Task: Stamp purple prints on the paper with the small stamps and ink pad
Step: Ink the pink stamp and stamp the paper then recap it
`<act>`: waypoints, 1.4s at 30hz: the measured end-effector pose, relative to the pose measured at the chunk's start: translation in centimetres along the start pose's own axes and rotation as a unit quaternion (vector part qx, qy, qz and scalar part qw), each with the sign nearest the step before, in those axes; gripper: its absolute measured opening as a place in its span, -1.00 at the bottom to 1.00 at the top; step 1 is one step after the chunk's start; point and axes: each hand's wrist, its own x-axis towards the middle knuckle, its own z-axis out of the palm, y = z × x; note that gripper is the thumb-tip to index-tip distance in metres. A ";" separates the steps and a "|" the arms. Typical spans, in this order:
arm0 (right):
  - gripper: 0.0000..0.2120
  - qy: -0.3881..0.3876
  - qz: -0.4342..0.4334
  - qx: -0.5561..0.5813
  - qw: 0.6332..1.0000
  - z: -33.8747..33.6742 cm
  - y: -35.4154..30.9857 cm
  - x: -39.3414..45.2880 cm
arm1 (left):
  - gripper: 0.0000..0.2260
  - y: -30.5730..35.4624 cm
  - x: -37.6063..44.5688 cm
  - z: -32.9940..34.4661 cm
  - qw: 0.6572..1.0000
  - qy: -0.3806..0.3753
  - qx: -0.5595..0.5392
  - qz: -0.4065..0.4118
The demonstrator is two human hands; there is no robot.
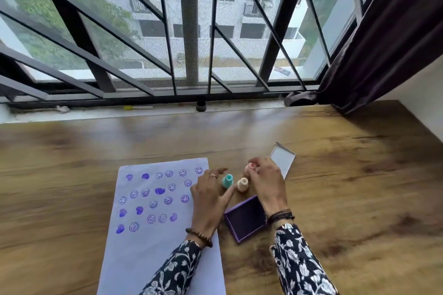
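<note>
A white paper point(153, 246) lies on the wooden table, its upper half covered with several purple smiley and heart prints. My left hand point(208, 201) rests flat on the paper's right edge with fingers spread. Just right of it stand a teal stamp point(227, 180) and a cream stamp point(242, 184). My right hand point(266, 179) hovers beyond them, fingertips pinched on a small pink stamp point(249, 169). The open purple ink pad point(244, 219) sits under my right wrist. Its white lid point(284, 160) lies behind my right hand.
The wooden table point(347, 187) runs to a windowsill with a barred window. A small dark cap point(201, 105) sits on the sill. A dark curtain point(383, 43) hangs at the right, beside a white wall.
</note>
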 end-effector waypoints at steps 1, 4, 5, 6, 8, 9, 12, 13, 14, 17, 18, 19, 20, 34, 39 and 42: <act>-0.84 0.020 -0.001 0.023 1.000 -0.3 -0.2 -0.2 | -0.69 0.3 0.1 -0.1 1.000 0.007 -0.004 -0.002; -0.85 0.046 0.044 0.245 0.967 -2.4 -1.3 -1.5 | -0.69 1.5 0.6 -1.2 0.997 0.004 -0.079 -0.005; -0.79 0.019 0.073 0.345 0.935 -3.2 -1.9 -2.1 | -0.69 2.0 0.7 -1.6 0.993 -0.008 -0.120 -0.008; -0.72 -0.011 0.093 0.430 0.898 -3.8 -2.4 -2.8 | -0.68 2.6 0.7 -2.1 0.986 -0.026 -0.162 -0.015; -0.66 -0.055 0.116 0.531 0.838 -4.3 -2.9 -4.0 | -0.71 3.6 0.5 -2.9 0.970 -0.054 -0.234 -0.035; -0.68 -0.070 0.124 0.566 0.812 -4.4 -3.0 -4.5 | -0.74 4.0 0.3 -3.1 0.963 -0.055 -0.259 -0.047; -0.81 -0.114 0.128 0.635 0.754 -4.4 -3.1 -5.5 | -0.79 4.6 -0.4 -3.6 0.954 -0.033 -0.290 -0.074; -0.82 -0.127 0.132 0.649 0.739 -4.3 -3.0 -5.8 | -0.80 4.7 -0.6 -3.7 0.953 -0.028 -0.291 -0.075; -0.80 -0.139 0.137 0.662 0.724 -4.3 -3.0 -6.0 | -0.80 4.8 -0.8 -3.8 0.953 -0.025 -0.292 -0.072; -0.75 -0.163 0.155 0.690 0.688 -4.0 -3.1 -6.5 | -0.80 5.0 -1.1 -4.4 0.951 -0.025 -0.303 -0.053; -0.75 -0.164 0.169 0.700 0.675 -3.9 -3.3 -6.6 | -0.80 5.0 -1.2 -4.5 0.952 -0.026 -0.303 -0.045; -0.75 -0.160 0.194 0.713 0.654 -3.7 -3.4 -6.8 | -0.80 5.0 -1.3 -4.7 0.953 -0.027 -0.300 -0.037; -0.74 -0.153 0.224 0.729 0.629 -3.5 -3.5 -6.9 | -0.79 4.9 -1.4 -4.8 0.955 -0.027 -0.293 -0.030; -0.82 -0.103 0.346 0.762 0.537 -2.8 -1.1 -9.6 | -0.76 -2.3 -4.6 -3.1 0.993 -0.039 0.115 0.004; -0.90 -0.087 0.319 0.708 0.624 -2.3 0.6 -10.4 | -0.68 -2.2 -4.6 -3.0 0.993 -0.040 0.113 0.010; -0.86 -0.058 0.271 0.572 0.772 -2.4 1.1 -10.5 | -0.59 -1.9 -5.1 -2.9 0.992 -0.051 0.105 0.039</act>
